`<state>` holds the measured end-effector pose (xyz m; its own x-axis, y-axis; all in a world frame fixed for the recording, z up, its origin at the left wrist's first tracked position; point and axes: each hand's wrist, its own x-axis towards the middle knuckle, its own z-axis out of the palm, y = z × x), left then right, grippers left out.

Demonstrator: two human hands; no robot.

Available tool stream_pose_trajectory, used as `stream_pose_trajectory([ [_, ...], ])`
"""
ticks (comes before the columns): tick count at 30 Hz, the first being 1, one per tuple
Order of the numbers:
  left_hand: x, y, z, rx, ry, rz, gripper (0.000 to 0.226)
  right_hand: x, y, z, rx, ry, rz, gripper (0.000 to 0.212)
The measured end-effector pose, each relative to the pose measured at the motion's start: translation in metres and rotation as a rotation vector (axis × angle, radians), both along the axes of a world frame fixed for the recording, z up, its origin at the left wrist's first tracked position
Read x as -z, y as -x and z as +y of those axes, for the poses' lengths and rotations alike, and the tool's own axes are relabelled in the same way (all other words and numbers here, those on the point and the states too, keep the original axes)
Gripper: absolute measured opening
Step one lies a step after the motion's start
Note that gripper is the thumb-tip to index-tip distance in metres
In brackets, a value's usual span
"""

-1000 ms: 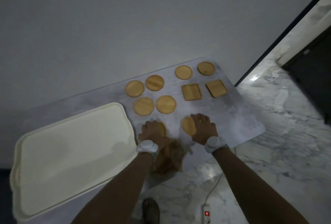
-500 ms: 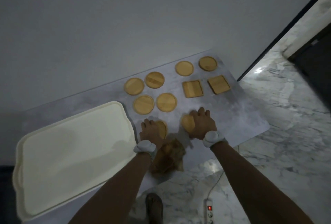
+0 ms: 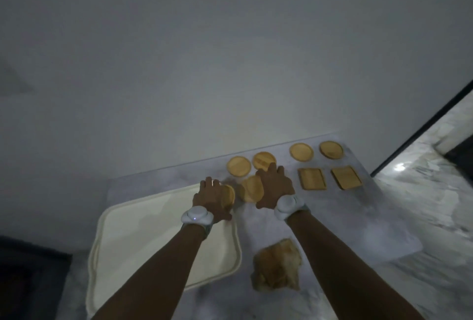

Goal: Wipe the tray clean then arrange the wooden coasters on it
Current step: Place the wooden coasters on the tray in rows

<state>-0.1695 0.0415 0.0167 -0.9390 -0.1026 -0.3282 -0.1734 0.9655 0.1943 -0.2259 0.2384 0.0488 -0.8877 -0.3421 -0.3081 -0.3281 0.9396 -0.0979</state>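
Observation:
The cream tray (image 3: 153,243) lies at the lower left of the marble table. My left hand (image 3: 212,199) holds a round wooden coaster (image 3: 229,195) over the tray's far right corner. My right hand (image 3: 275,186) grips another round coaster (image 3: 252,189) just right of the tray; it covers whatever lies beneath it. On the table behind are round coasters (image 3: 238,166) (image 3: 264,160) (image 3: 301,152) (image 3: 331,150) and two square coasters (image 3: 312,179) (image 3: 346,177). The crumpled brown cloth (image 3: 276,266) lies between my forearms, beside the tray.
A grey wall rises straight behind the table. The table's right edge (image 3: 399,250) drops to a marble floor, and a dark door frame (image 3: 422,130) runs diagonally at the right. White bands sit on both wrists.
Both hands have moved away from the near table edge, left and toward the wall, each taking its round coaster along. The left one now hangs over the tray's corner. The cloth stays put.

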Motion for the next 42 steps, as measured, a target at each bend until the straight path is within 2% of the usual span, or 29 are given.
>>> stream_pose_trajectory([
  [6,-0.026,-0.031,-0.126,-0.152,0.027,0.053,0.099,-0.028,-0.016,-0.13,-0.18,-0.004,0.063,0.093],
  [12,-0.018,-0.06,-0.197,-0.105,0.131,-0.015,0.093,-0.015,-0.043,-0.207,-0.226,-0.005,0.025,0.09],
  [16,-0.002,-0.091,-0.248,-0.237,0.043,-0.004,0.091,-0.001,-0.062,-0.27,-0.22,0.015,-0.034,0.09],
  [19,0.016,-0.106,-0.276,-0.228,0.006,-0.029,0.094,0.019,-0.074,-0.303,-0.222,-0.006,-0.073,0.091],
  [26,0.055,-0.103,-0.306,-0.162,-0.028,-0.143,0.093,0.057,-0.08,-0.339,-0.213,-0.069,-0.105,0.093],
  [30,0.077,-0.098,-0.312,-0.206,-0.075,-0.153,0.099,0.075,-0.079,-0.35,-0.205,-0.099,-0.125,0.091],
  [35,0.09,-0.091,-0.317,-0.204,-0.056,-0.1,0.095,0.09,-0.076,-0.357,-0.196,-0.112,-0.111,0.089],
  [42,0.095,-0.083,-0.318,-0.196,-0.069,-0.141,0.099,0.101,-0.073,-0.363,-0.169,-0.128,-0.096,0.089],
])
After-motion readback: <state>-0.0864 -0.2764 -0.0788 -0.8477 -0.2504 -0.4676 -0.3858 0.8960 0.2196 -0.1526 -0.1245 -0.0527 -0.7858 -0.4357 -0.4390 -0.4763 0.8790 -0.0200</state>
